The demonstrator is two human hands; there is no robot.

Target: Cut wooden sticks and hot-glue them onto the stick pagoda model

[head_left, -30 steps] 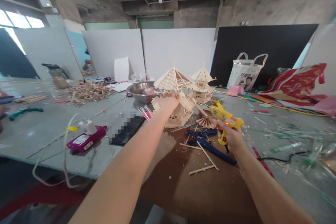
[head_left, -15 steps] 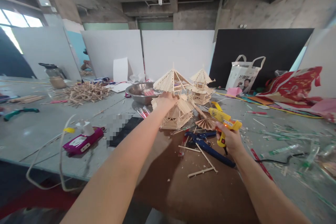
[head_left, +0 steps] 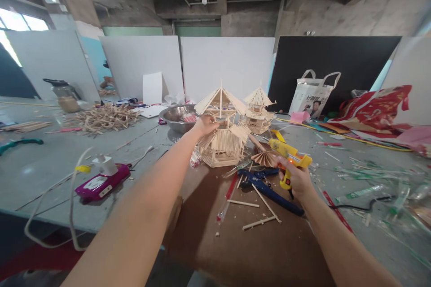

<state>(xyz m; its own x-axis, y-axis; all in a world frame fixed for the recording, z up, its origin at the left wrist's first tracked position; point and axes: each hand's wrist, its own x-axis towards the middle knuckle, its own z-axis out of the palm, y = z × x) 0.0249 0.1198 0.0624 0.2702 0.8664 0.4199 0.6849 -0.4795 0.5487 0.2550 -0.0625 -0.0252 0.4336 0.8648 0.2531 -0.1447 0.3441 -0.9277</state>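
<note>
A pavilion model of thin wooden sticks (head_left: 223,143) stands before me, with a pointed roof over a wider lower tier. My left hand (head_left: 206,125) is at its left side, just under the upper roof, fingers pinched on the frame; the exact spot they grip is partly hidden. In my right hand (head_left: 298,179) is a yellow hot glue gun (head_left: 286,151), its nozzle pointing left toward the model and a small orange light glowing. Below it lie blue-handled pliers (head_left: 269,195) and several loose sticks (head_left: 259,223). A folded brown paper fan (head_left: 264,158) lies between model and gun.
Behind are a second stick pavilion (head_left: 258,112) and a metal bowl (head_left: 171,119). To the left are a stick pile (head_left: 104,119) and a purple power strip (head_left: 103,184) with a white cable. Green-and-clear wrappers (head_left: 370,179) and a white bag (head_left: 311,96) are at right.
My left hand has shifted left, from the front of the model to its side, uncovering more of the upper frame. The glue gun stays nearly still. The view has turned slightly right.
</note>
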